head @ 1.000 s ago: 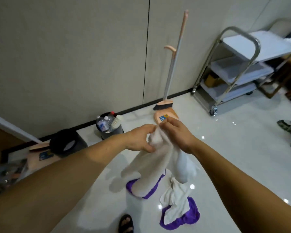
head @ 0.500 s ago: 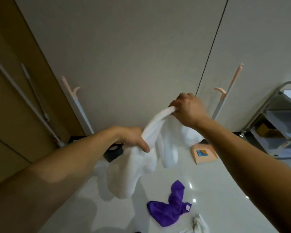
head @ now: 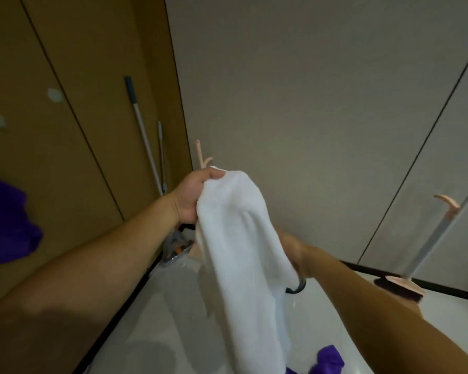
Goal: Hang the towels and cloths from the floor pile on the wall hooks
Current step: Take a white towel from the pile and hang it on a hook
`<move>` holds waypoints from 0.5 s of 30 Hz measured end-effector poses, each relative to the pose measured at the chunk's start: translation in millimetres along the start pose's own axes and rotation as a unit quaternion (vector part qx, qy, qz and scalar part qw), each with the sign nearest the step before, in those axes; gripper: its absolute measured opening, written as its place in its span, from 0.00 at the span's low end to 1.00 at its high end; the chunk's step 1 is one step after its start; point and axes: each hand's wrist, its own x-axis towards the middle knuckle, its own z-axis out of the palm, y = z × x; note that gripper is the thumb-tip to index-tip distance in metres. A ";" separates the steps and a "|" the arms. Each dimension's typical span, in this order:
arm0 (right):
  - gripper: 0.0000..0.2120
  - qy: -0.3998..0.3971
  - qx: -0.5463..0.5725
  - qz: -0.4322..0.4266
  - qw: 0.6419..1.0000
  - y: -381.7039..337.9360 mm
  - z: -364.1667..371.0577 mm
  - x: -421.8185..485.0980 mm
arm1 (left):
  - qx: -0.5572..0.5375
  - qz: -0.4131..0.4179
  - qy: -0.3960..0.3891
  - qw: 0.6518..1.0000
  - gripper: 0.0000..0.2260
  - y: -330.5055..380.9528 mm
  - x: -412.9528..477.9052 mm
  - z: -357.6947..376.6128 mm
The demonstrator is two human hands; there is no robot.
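Our left hand (head: 191, 197) grips the soft, fluffy white towel (head: 238, 252). Our right hand (head: 291, 247) hides behind it; we cannot tell what its fingers do.

A corner of the room: a brown panelled wall (head: 65, 147) at left meets pale grey wall panels (head: 308, 103) with a dark seam (head: 422, 147). Two poles (head: 143, 136) lean in the corner. At right a broom (head: 427, 247) stands on the glossy white floor (head: 168, 319), which is edged with black skirting (head: 443, 288) in dim, even light.
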 end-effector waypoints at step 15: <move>0.06 0.051 0.119 -0.162 0.978 -123.4 107.8 34.3 | 0.036 -0.021 0.244 0.969 0.05 40.5 -107.6 -178.1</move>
